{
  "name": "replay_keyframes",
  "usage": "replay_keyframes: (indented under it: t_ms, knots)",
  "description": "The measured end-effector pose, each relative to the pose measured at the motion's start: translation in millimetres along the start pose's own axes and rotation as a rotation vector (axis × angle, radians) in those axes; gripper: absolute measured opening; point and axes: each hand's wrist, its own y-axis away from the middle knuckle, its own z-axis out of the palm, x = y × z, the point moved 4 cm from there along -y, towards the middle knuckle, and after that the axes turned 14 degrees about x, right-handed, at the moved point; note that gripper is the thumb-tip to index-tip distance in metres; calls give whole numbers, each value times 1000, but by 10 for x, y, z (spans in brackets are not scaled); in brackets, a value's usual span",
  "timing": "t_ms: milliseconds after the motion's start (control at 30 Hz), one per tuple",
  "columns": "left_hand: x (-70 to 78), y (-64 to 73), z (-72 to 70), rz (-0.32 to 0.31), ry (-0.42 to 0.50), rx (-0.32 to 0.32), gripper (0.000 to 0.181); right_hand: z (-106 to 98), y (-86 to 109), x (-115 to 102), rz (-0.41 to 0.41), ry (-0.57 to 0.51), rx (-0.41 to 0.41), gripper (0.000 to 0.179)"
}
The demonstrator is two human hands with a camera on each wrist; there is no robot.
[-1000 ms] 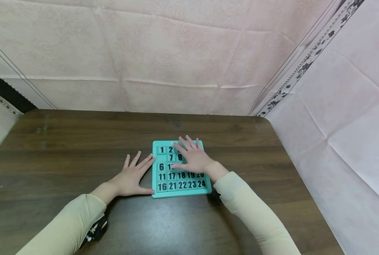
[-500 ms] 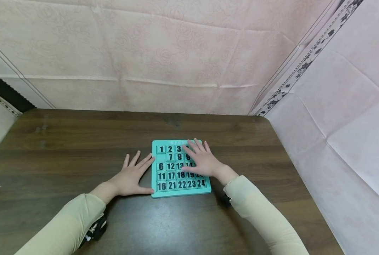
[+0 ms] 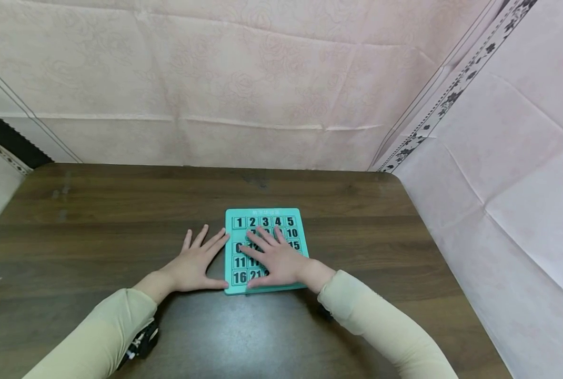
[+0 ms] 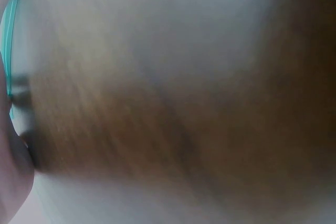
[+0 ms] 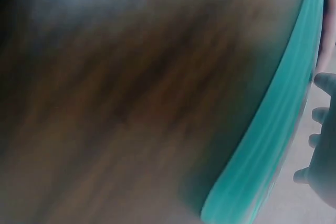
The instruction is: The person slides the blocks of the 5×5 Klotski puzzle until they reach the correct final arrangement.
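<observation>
A turquoise number slide puzzle [image 3: 239, 235] lies flat on the wooden table. Its top row reads 1 to 5, and the cell under the 1 has no tile. My left hand [image 3: 192, 269] rests to its left with fingers spread, thumb and index fingertips at the puzzle's left edge. Over the lower middle of the board my right hand [image 3: 280, 263] spreads its fingers, covering several tiles. Whether it touches them all is hard to tell. The right wrist view shows the puzzle's side edge [image 5: 262, 140] with fingers [image 5: 328, 153] above it. Only a sliver of puzzle edge [image 4: 7, 40] appears in the left wrist view.
The brown wooden table [image 3: 120, 210] extends around the puzzle. Pale patterned cloth [image 3: 243, 84] hangs behind it, and more cloth [image 3: 523, 173] covers the right side. A black device [image 3: 141, 342] is strapped under the left wrist.
My right hand first shifts right across the puzzle, then comes back left and nearer, uncovering the top row and covering lower tiles. The left hand and the puzzle stay nearly still.
</observation>
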Motion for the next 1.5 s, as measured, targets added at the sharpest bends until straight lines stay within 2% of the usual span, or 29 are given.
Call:
replay_keyframes:
  t_ms: [600, 867, 1100, 1267, 1500]
  knots:
    - [13, 7, -24, 9, -2, 11, 104, -10, -170, 63, 53, 85, -62, 87]
    - [2, 1, -19, 4, 3, 4, 105, -20, -223, 108, 99, 61, -82, 86]
    - [17, 6, -19, 3, 10, 7, 105, -55, -189, 177, 115, 6, -47, 89]
    - [16, 9, -6, 7, 8, 17, 104, -124, -83, 177, 81, -27, -11, 87]
    - [7, 11, -15, 6, 5, 18, 105, -117, 97, 19, -10, 9, -7, 86]
